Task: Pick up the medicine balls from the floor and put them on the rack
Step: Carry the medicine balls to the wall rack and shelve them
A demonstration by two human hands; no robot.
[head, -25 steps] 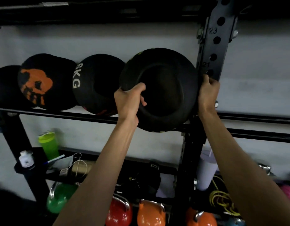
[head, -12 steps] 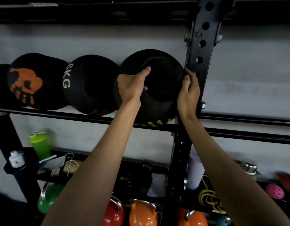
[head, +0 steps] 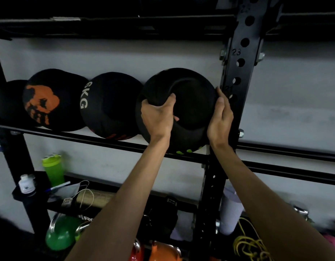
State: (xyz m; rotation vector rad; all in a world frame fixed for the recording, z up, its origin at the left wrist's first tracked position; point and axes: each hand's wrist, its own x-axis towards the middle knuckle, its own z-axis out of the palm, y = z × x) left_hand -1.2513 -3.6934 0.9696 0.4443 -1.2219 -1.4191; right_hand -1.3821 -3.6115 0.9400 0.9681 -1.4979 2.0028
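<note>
Left hand (head: 157,117) grips, right hand (head: 219,118) presses | medicine ball (head: 193,104) between | on rack (head: 247,76)

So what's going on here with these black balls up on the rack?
A person is holding a soft black medicine ball on the rails of a black metal rack, beside its upright post. The left hand grips a fold in the ball's front, and the right hand lies flat against its right side. Other black balls, one marked 6KG, one with an orange print, sit to its left.
</note>
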